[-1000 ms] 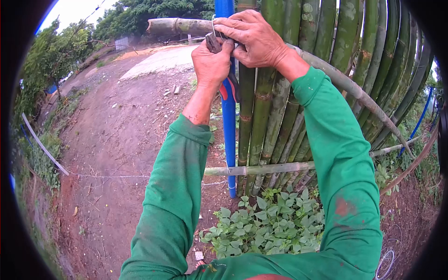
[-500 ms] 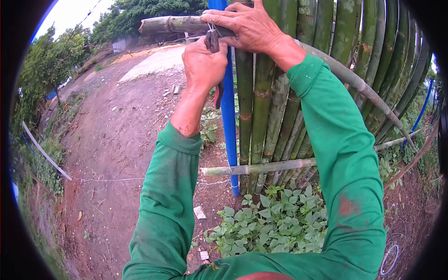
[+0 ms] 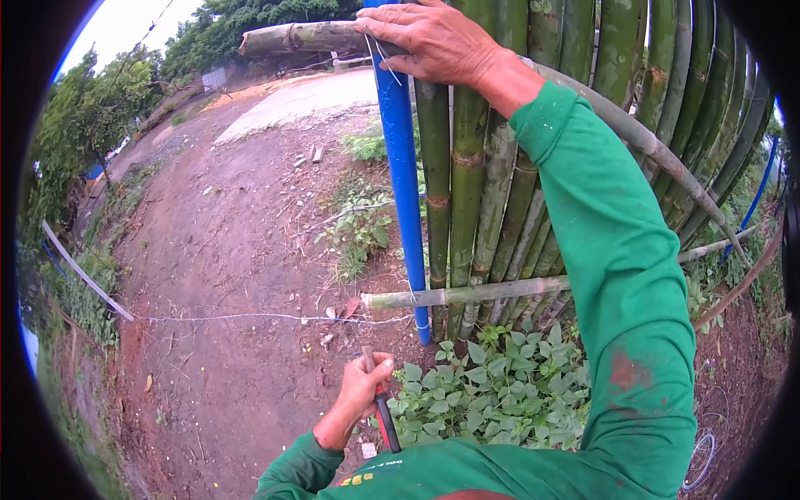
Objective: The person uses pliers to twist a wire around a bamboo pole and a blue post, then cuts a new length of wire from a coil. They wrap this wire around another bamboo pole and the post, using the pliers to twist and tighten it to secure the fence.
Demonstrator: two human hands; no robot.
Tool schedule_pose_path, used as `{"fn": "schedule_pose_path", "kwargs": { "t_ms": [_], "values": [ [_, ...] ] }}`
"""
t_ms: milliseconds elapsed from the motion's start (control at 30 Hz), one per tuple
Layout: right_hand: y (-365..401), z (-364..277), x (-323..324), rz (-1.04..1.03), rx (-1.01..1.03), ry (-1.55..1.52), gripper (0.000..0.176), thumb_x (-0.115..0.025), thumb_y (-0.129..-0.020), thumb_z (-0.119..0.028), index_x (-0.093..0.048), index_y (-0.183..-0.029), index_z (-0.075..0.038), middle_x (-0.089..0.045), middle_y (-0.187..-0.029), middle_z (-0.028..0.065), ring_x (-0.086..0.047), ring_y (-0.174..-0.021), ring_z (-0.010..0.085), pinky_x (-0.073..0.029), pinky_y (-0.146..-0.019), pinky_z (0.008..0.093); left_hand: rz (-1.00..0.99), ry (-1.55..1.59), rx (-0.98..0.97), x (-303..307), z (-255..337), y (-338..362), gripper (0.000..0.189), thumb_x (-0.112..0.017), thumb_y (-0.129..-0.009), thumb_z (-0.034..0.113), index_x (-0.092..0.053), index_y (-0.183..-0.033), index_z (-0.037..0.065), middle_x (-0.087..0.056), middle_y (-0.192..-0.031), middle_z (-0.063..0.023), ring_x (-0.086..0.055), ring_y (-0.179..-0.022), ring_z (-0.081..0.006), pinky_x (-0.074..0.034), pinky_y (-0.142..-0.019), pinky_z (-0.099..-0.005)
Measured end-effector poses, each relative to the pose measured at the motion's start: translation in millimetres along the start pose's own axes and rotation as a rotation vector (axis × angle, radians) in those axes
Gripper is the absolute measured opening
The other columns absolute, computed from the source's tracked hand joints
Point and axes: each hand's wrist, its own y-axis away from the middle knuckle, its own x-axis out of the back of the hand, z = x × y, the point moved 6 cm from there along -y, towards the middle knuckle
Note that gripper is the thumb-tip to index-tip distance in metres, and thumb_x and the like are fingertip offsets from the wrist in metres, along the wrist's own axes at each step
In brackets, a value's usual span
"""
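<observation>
My right hand [image 3: 450,46] wraps over the upper horizontal bamboo pole [image 3: 312,37] where it crosses the blue post [image 3: 397,133]. Thin wire [image 3: 385,60] hangs loose from that joint, just left of the fingers. Low in the view, well away from the pole, my left hand [image 3: 365,390] is closed round pliers [image 3: 383,412] with red and black handles. Their metal head points up between thumb and fingers.
Upright green bamboo poles [image 3: 467,208] form a fence on the right. A lower bamboo rail [image 3: 500,292] crosses them. Barbed wire [image 3: 225,317] runs left over bare soil. Leafy plants [image 3: 492,383] grow below the rail, and coiled wire [image 3: 700,458] lies lower right.
My left hand has moved down from the upper joint to near my body, with the pliers still in it. The wire ends now hang free. My right hand remains on the pole.
</observation>
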Motion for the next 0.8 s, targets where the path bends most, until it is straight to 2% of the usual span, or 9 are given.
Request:
{"fn": "schedule_pose_path", "kwargs": {
  "t_ms": [133,200,333,400,467,533,600,667,800],
  "values": [
    [2,-2,2,0.003,-0.007,-0.030,0.052,-0.066,-0.082,-0.026,-0.050,-0.128,-0.006,-0.060,-0.125,0.0119,-0.060,-0.109,0.0263,-0.038,-0.101,0.0495,-0.003,-0.495,-0.292,3,-20,45,0.076,-0.078,-0.072,0.010,-0.039,-0.135,-0.004,-0.056,-0.108,-0.0089,-0.057,-0.098,-0.0180,-0.048,-0.083,-0.0307],
    [0,-1,4,0.002,-0.011,-0.022,0.051,-0.066,-0.082,-0.026,-0.051,-0.126,-0.006,-0.061,-0.123,0.0116,-0.061,-0.107,0.0259,-0.038,-0.101,0.0491,0.093,-0.785,0.067,-3,-33,68,0.094,-0.078,-0.061,0.018,-0.032,-0.139,-0.008,-0.055,-0.121,-0.0194,-0.055,-0.110,-0.0262,-0.042,-0.098,-0.0350],
    [1,-1,6,0.055,-0.024,-0.036,0.049,-0.066,-0.080,-0.025,-0.053,-0.124,-0.007,-0.063,-0.118,0.0091,-0.062,-0.104,0.0252,-0.039,-0.100,0.0487,0.152,-0.679,0.109,22,-26,53,0.088,-0.071,-0.062,0.011,-0.032,-0.138,-0.005,-0.054,-0.115,-0.0176,-0.059,-0.096,-0.0241,-0.048,-0.087,-0.0345],
    [-1,1,9,-0.037,-0.067,-0.062,0.050,-0.066,-0.079,-0.025,-0.053,-0.124,-0.008,-0.064,-0.115,0.0076,-0.062,-0.103,0.0243,-0.039,-0.099,0.0486,0.076,-0.439,-0.222,4,69,56,0.075,-0.066,-0.065,0.003,-0.035,-0.134,0.000,-0.052,-0.114,-0.0150,-0.057,-0.085,-0.0172,-0.050,-0.074,-0.0306],
    [-1,-1,10,-0.033,-0.082,-0.073,0.050,-0.066,-0.078,-0.026,-0.054,-0.124,-0.011,-0.064,-0.112,0.0060,-0.063,-0.101,0.0235,-0.039,-0.099,0.0485,0.272,-0.342,-0.599,4,141,61,0.057,-0.057,-0.069,-0.006,-0.043,-0.124,0.000,-0.059,-0.095,-0.0114,-0.058,-0.075,-0.0119,-0.049,-0.059,-0.0281],
    [2,0,11,0.062,-0.067,-0.052,0.050,-0.066,-0.078,-0.026,-0.054,-0.124,-0.013,-0.065,-0.109,0.0041,-0.063,-0.100,0.0225,-0.039,-0.099,0.0486,0.457,-0.717,-0.558,36,175,57,0.017,-0.056,-0.074,0.002,-0.056,-0.091,0.001,-0.058,-0.073,-0.0036,-0.053,-0.064,-0.0080,-0.045,-0.058,-0.0256],
    [2,0,12,0.040,-0.088,-0.054,0.049,-0.066,-0.078,-0.026,-0.055,-0.124,-0.016,-0.065,-0.108,0.0029,-0.064,-0.098,0.0224,-0.038,-0.099,0.0509,0.583,-0.838,-0.712,37,210,67,0.005,-0.054,-0.076,0.005,-0.057,-0.078,0.000,-0.050,-0.059,0.0022,-0.049,-0.056,-0.0061,-0.040,-0.054,-0.0235],
    [3,0,13,0.015,-0.118,-0.059,0.048,-0.066,-0.078,-0.027,-0.055,-0.124,-0.019,-0.065,-0.106,0.0019,-0.065,-0.095,0.0224,-0.037,-0.099,0.0537,0.412,-0.625,-0.565,38,232,68,0.014,-0.058,-0.073,0.006,-0.062,-0.085,0.001,-0.050,-0.063,0.0052,-0.046,-0.058,-0.0069,-0.040,-0.055,-0.0262],
    [1,1,22,-0.032,-0.177,-0.050,0.046,-0.067,-0.078,-0.028,-0.057,-0.122,-0.021,-0.068,-0.099,0.0019,-0.067,-0.091,0.0233,-0.035,-0.100,0.0598,0.416,-1.177,-0.856,-17,310,83,0.034,-0.059,-0.071,0.013,-0.062,-0.100,-0.002,-0.057,-0.081,-0.0098,-0.055,-0.076,-0.0198,-0.043,-0.071,-0.0337]
  ]
}}
